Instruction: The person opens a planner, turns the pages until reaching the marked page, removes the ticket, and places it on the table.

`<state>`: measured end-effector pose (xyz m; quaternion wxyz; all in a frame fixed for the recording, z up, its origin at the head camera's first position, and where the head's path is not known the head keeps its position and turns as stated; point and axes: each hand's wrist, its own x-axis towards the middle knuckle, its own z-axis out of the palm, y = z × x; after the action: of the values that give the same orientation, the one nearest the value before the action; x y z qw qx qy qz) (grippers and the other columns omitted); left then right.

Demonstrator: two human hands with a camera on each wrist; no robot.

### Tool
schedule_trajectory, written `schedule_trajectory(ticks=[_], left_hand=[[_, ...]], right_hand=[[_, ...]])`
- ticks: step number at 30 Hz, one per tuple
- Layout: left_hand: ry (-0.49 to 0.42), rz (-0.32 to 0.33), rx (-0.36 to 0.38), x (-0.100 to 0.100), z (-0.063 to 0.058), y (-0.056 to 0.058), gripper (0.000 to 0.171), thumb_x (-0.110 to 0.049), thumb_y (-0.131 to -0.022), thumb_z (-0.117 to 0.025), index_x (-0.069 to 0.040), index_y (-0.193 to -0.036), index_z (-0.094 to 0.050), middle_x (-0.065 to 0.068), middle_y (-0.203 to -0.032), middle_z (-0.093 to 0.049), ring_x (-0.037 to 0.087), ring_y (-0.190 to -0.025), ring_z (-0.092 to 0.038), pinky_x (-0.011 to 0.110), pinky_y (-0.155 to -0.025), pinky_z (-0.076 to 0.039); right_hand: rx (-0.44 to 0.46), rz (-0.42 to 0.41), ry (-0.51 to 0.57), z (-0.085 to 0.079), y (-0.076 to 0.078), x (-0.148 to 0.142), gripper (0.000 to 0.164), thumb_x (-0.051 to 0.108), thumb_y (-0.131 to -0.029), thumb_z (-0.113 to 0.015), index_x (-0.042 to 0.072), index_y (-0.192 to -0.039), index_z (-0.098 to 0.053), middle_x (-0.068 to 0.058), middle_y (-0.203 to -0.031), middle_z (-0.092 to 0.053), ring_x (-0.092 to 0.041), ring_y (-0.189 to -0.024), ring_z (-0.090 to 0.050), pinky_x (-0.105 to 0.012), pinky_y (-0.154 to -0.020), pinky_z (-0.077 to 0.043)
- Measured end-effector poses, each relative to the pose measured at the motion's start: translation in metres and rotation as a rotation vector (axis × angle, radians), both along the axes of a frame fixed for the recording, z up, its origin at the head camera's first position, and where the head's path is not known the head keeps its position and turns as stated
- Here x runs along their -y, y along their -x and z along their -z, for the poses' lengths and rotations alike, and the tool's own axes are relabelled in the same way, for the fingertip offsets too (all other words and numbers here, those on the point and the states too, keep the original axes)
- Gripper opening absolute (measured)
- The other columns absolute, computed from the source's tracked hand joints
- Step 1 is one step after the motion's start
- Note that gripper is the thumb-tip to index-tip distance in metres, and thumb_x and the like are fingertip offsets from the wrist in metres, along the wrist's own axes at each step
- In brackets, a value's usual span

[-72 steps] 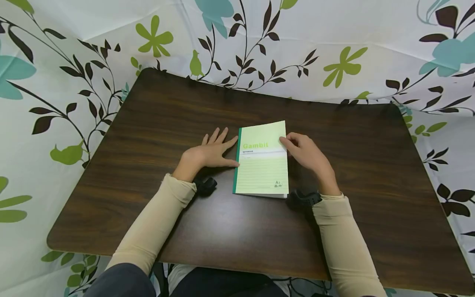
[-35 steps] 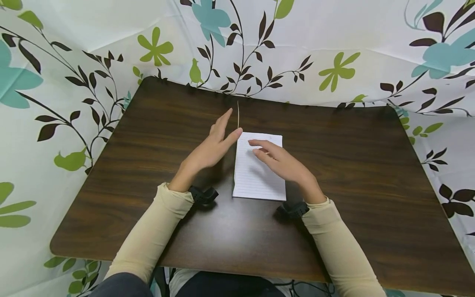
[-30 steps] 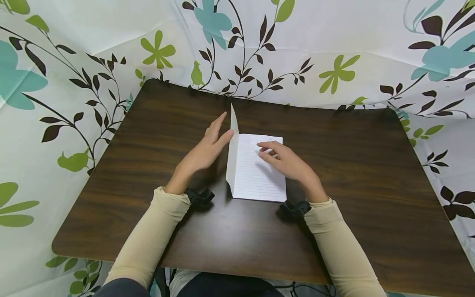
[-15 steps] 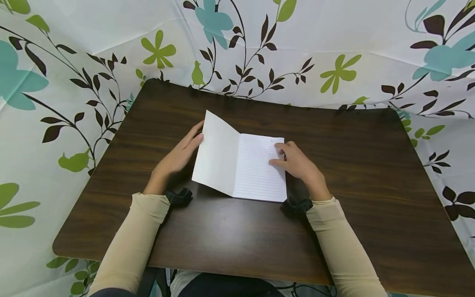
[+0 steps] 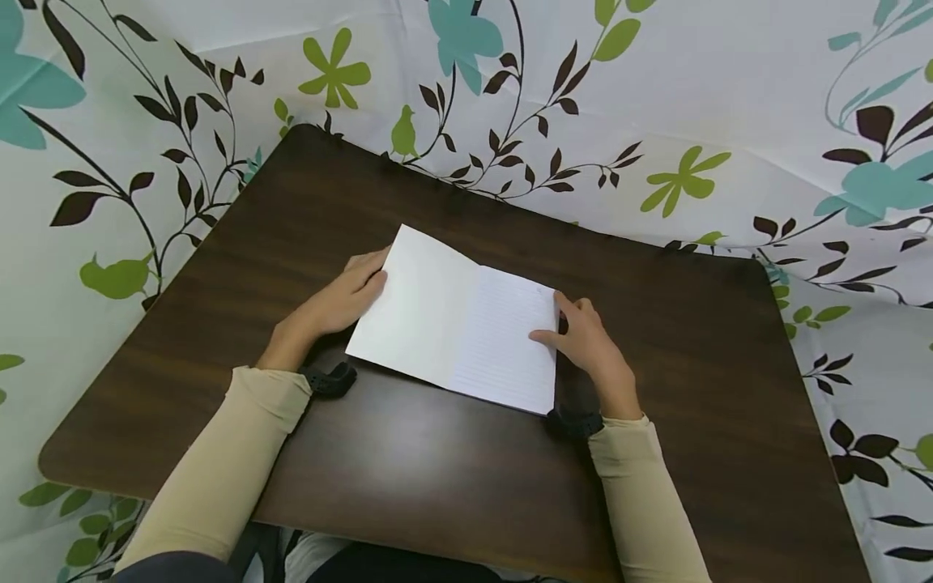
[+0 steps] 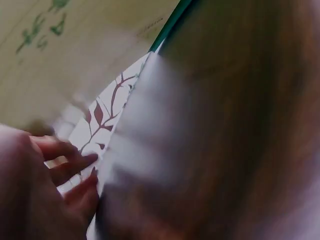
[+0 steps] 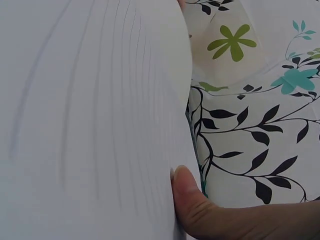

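Observation:
An open notebook [image 5: 503, 336] lies between my hands in the head view, a blank inner cover on the left and a ruled white page on the right. My left hand [image 5: 328, 308] holds the cover's left edge, most of its fingers hidden behind it. The blurred left wrist view shows the pale green outer cover [image 6: 65, 60] tilted, with the fingers [image 6: 75, 175] beneath it. On the opposite side my right hand [image 5: 590, 344] grips the notebook's right edge, thumb on the page. The right wrist view has that thumb [image 7: 187, 195] against the curved ruled page.
A dark wood-grain table [image 5: 408, 461] carries the notebook. Behind it hangs a white curtain [image 5: 583, 81] with leaf, flower and bird prints. Black bands [image 5: 331, 380] sit on both wrists.
The notebook began with its green cover closed. The cover swung left and now lies open. My left hand moved left with it; my right hand shifted to the right edge. The head view tilted.

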<state>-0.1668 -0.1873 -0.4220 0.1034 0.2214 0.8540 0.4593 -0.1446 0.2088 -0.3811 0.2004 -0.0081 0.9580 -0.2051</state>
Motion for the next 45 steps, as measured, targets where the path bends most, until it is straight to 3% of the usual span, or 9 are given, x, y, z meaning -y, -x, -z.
schedule_trajectory(ticks=[4, 9, 15, 21, 24, 29, 36, 45], left_hand=[[0.108, -0.032, 0.037, -0.004, -0.002, -0.007, 0.062, -0.033, -0.114, -0.027, -0.015, -0.169, -0.004, 0.013, -0.176, -0.012, 0.035, -0.156, -0.007, 0.062, -0.124, -0.018], [0.237, -0.066, 0.031, -0.016, -0.005, -0.006, 0.067, -0.036, -0.114, -0.029, -0.009, -0.168, -0.001, 0.017, -0.175, -0.008, 0.036, -0.160, -0.002, 0.059, -0.128, -0.019], [0.338, -0.088, 0.036, -0.014, 0.000, -0.009, 0.068, -0.034, -0.114, -0.030, -0.006, -0.168, -0.001, 0.017, -0.175, -0.006, 0.037, -0.161, -0.002, 0.056, -0.129, -0.020], [0.381, -0.083, 0.015, -0.015, -0.002, -0.007, 0.068, -0.032, -0.114, -0.033, -0.003, -0.167, -0.004, 0.018, -0.175, -0.005, 0.038, -0.161, -0.002, 0.054, -0.130, -0.019], [0.401, -0.078, 0.008, -0.014, -0.002, -0.007, 0.068, -0.031, -0.113, -0.036, -0.001, -0.167, -0.008, 0.018, -0.175, -0.004, 0.038, -0.162, -0.001, 0.054, -0.130, -0.019], [0.414, -0.073, 0.007, -0.015, 0.001, -0.006, 0.068, -0.032, -0.113, -0.038, -0.002, -0.167, -0.010, 0.016, -0.176, -0.004, 0.036, -0.162, -0.001, 0.053, -0.130, -0.019], [0.435, -0.065, -0.009, -0.015, 0.000, -0.006, 0.068, -0.034, -0.113, -0.038, -0.003, -0.167, -0.011, 0.016, -0.176, -0.005, 0.036, -0.162, -0.003, 0.052, -0.131, -0.018], [0.438, -0.058, 0.004, -0.014, -0.001, -0.007, 0.068, -0.033, -0.113, -0.038, -0.003, -0.167, -0.010, 0.015, -0.176, -0.004, 0.035, -0.162, -0.002, 0.053, -0.131, -0.017]], right_hand=[[0.003, 0.009, 0.006, 0.000, 0.002, -0.005, 0.097, 0.046, -0.099, -0.071, 0.009, -0.168, -0.015, -0.031, -0.146, -0.037, -0.037, -0.118, -0.047, -0.052, -0.097, -0.049], [0.013, -0.010, -0.027, -0.003, 0.008, -0.012, 0.097, 0.045, -0.100, -0.069, 0.007, -0.168, -0.011, -0.032, -0.143, -0.039, -0.036, -0.114, -0.048, -0.051, -0.096, -0.048], [0.063, -0.054, -0.069, 0.001, 0.013, -0.005, 0.099, 0.049, -0.100, -0.067, 0.006, -0.168, -0.008, -0.035, -0.139, -0.041, -0.039, -0.113, -0.047, -0.056, -0.097, -0.047], [0.055, -0.041, -0.087, -0.003, 0.013, -0.001, 0.093, 0.049, -0.102, -0.065, 0.011, -0.168, -0.011, -0.038, -0.142, -0.037, -0.044, -0.118, -0.042, -0.062, -0.101, -0.044], [0.025, -0.026, -0.110, -0.002, 0.012, 0.003, 0.088, 0.047, -0.102, -0.065, 0.016, -0.168, -0.016, -0.038, -0.144, -0.035, -0.049, -0.125, -0.034, -0.065, -0.106, -0.035], [-0.027, -0.003, -0.136, -0.001, 0.009, 0.007, 0.082, 0.041, -0.101, -0.068, 0.019, -0.167, -0.025, -0.037, -0.143, -0.037, -0.052, -0.127, -0.029, -0.066, -0.101, -0.022], [-0.027, -0.004, -0.122, -0.002, 0.008, 0.010, 0.080, 0.035, -0.102, -0.068, 0.011, -0.166, -0.026, -0.034, -0.149, -0.044, -0.050, -0.124, -0.035, -0.065, -0.096, -0.020], [-0.034, 0.024, -0.127, -0.003, 0.008, 0.013, 0.083, 0.034, -0.101, -0.070, -0.002, -0.163, -0.027, -0.037, -0.155, -0.037, -0.054, -0.132, -0.033, -0.069, -0.100, -0.017]])
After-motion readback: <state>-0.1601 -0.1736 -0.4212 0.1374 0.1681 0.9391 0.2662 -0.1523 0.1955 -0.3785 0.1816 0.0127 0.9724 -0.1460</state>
